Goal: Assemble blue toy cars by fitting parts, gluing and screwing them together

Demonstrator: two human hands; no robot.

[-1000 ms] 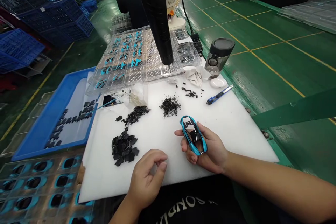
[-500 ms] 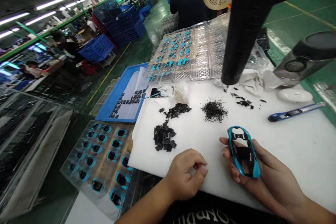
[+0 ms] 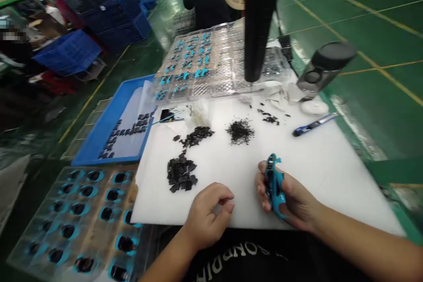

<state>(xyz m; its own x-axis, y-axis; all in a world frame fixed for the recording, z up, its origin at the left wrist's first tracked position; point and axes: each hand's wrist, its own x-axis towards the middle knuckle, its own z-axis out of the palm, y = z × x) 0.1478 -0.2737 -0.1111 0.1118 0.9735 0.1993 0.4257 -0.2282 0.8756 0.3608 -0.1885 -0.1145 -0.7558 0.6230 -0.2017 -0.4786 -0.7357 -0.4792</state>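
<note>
My right hand (image 3: 291, 198) grips a turquoise toy car body shell (image 3: 276, 189) with black inner parts. The shell is turned on its side, its narrow edge facing me, fingers on one side and palm on the other. At the near edge of the white work board (image 3: 218, 167) rests my left hand (image 3: 211, 216), loosely curled with thumb and index tips close together; nothing shows between them. Just beyond it lies a heap of black flat pieces (image 3: 181, 172), with a second black heap (image 3: 198, 135) behind. A pile of tiny black parts (image 3: 240, 131) sits mid-board.
Left stand a clear tray of turquoise shells (image 3: 95, 229) and a blue tray (image 3: 82, 141) with black parts. Behind are clear moulded trays (image 3: 218, 66) and a dark hanging column (image 3: 256, 22). A blue utility knife (image 3: 313, 124), white case (image 3: 314, 107) and bottle (image 3: 325, 68) are right.
My right hand has rolled the car shell from facing up onto its side. The view has swung to the right, so the board appears farther left. My left hand keeps its curled pose.
</note>
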